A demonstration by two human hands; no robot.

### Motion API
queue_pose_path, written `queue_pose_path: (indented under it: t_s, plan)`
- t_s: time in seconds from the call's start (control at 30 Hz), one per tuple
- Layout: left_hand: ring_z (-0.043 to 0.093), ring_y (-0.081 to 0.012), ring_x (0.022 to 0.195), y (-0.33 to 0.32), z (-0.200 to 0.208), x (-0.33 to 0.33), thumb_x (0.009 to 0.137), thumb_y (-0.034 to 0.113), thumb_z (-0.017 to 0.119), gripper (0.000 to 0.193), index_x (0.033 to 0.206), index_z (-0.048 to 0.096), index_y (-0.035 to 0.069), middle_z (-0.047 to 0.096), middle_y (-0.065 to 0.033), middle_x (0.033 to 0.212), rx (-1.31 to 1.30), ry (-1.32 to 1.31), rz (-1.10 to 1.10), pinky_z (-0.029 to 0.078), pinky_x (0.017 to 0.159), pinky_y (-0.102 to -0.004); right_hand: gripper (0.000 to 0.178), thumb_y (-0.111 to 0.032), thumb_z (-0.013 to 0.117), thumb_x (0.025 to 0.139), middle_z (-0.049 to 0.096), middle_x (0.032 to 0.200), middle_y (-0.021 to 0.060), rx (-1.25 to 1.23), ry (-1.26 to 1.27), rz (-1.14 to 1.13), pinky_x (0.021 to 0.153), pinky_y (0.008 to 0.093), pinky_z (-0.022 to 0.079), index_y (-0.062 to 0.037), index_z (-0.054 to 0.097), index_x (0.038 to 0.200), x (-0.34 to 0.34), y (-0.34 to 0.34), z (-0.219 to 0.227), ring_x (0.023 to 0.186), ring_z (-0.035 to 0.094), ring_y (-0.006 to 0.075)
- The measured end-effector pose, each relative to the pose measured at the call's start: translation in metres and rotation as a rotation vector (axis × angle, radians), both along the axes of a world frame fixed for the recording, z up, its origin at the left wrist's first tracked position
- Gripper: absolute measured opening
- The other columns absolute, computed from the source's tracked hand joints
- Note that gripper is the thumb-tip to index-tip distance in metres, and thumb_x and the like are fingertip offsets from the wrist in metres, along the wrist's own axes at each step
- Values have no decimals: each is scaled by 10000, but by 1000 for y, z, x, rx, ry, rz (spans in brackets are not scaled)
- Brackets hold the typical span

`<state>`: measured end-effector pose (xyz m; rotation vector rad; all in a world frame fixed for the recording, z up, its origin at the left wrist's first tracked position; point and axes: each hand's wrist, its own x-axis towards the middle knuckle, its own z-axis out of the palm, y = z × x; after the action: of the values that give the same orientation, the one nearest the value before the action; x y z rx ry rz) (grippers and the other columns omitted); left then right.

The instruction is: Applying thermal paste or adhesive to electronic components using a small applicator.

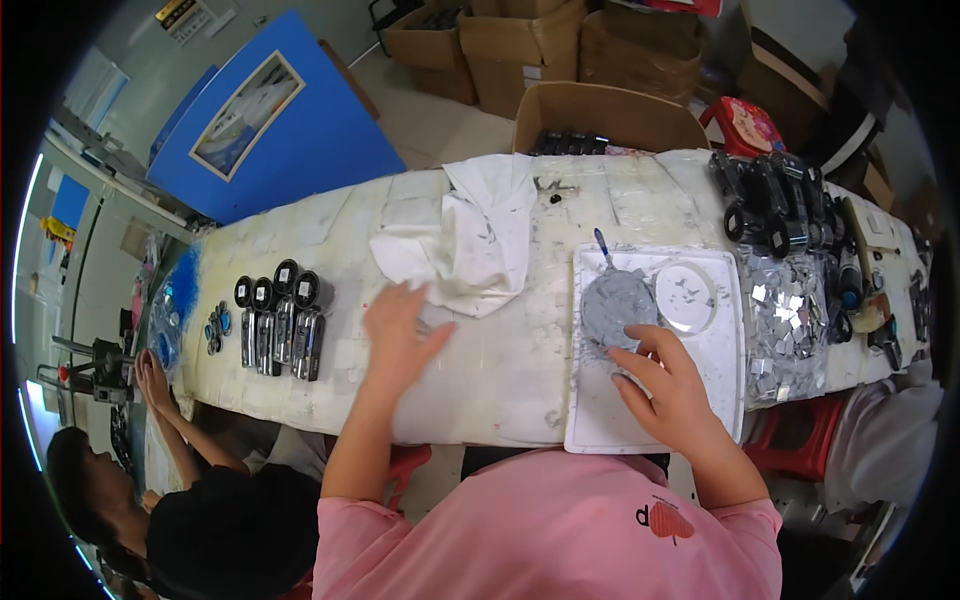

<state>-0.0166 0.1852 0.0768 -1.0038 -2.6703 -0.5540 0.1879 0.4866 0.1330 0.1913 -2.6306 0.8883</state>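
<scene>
My left hand [397,335] lies over the pale worktable with its fingers spread, its fingertips beside a crumpled white cloth [455,250]. Nothing shows in its grip. Over a white tray [588,425], my right hand [668,385] hovers with bent, parted fingers and holds nothing visible. Its fingertips are at the near edge of a round dish of grey paste [612,308]. A thin blue-handled tool [601,243] stands in that dish. Right of it in the tray lies a white ring-shaped lid [712,300], smudged grey inside.
Several black round-headed parts [283,325] stand grouped at the left. At the right are a heap of shiny square pieces [785,325] and piled black parts [775,195]. A co-worker [215,530] sits at the lower left. Beyond the table are a blue panel [330,130] and cardboard boxes [610,105].
</scene>
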Motion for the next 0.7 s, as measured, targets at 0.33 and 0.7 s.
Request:
queue_pose_path:
  t_s: [0.33, 0.7]
  plan:
    - [498, -323, 1155, 143, -6, -71, 834, 356, 666, 424, 1178, 636, 110, 560, -139, 1192, -117, -216, -70, 413, 912, -493, 268, 123, 567, 839, 532, 1116, 89, -917, 143, -253, 832, 250, 471, 10, 651, 1068, 27, 49, -16, 938, 587, 150]
    - [531, -268, 1102, 140, -12, -55, 853, 219, 638, 230, 1061, 669, 127, 591, -59, 1110, -206, -71, -47, 323, 993, -513, 193, -94, 697, 812, 592, 949, 131, 123, 232, -601, 729, 379, 474, -19, 682, 989, -9, 183, -2, 838, 580, 289]
